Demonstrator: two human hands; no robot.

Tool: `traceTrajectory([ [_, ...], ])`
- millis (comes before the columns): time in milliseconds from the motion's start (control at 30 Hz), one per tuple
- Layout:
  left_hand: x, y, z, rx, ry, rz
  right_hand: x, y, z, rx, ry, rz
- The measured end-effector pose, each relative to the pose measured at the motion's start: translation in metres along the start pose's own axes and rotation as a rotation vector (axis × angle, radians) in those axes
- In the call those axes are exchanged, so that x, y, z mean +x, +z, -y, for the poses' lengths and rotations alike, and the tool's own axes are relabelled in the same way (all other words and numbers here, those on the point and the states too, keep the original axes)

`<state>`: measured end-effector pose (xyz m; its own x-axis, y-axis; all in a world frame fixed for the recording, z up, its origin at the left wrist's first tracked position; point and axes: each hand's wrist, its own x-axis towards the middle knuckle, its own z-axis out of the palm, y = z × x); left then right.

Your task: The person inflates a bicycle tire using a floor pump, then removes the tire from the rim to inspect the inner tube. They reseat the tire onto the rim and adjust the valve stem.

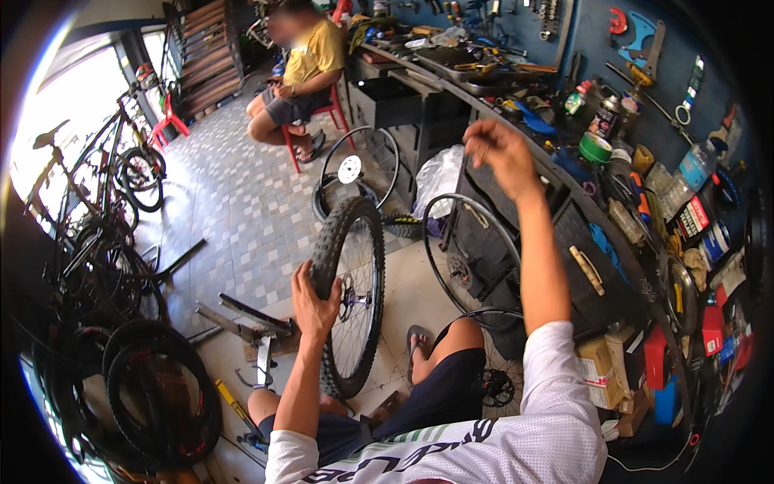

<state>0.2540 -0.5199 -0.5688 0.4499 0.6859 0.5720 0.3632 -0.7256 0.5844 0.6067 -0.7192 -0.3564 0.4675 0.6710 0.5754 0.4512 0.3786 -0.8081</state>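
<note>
A bicycle wheel with a black knobby tire (326, 242) stands upright on the floor between my knees, its spokes and purple-toned hub in view. My left hand (316, 306) grips the tire's left side, fingers wrapped over the tread. On the right, my right hand (506, 160) is raised in the air in front of the workbench. Its fingers are loosely bent and apart, and I see nothing in them. Below that arm a bare wheel rim (430, 250) leans against the dark cabinets. A metal wheel stand (263, 359) sits left of the held wheel.
Tools and bottles crowd the workbench (459, 81) along the right. Several bicycles (89, 177) and loose tires (157, 387) line the left side. Ahead, a person in a yellow shirt (314, 56) sits on a red chair (334, 113). Boxes (598, 367) lie at my right.
</note>
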Motion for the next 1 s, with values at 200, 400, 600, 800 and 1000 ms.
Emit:
traceTrajectory([
  [200, -0.017, 0.004, -0.008, -0.196, 0.075, -0.005, -0.101, 0.132, -0.048, 0.534, 0.075, 0.066],
  [400, -0.026, -0.011, -0.001, -0.343, 0.157, -0.019, -0.14, 0.195, -0.05, 0.452, 0.1, 0.136],
  [600, -0.035, -0.015, 0.006, -0.38, 0.174, 0.005, -0.166, 0.229, -0.065, 0.288, 0.062, 0.203],
  [800, -0.04, -0.025, 0.019, -0.397, 0.124, 0.031, -0.183, 0.246, -0.065, 0.264, 0.094, 0.196],
  [1000, -0.039, -0.033, 0.024, -0.425, 0.139, 0.068, -0.19, 0.259, -0.076, 0.126, 0.095, 0.188],
])
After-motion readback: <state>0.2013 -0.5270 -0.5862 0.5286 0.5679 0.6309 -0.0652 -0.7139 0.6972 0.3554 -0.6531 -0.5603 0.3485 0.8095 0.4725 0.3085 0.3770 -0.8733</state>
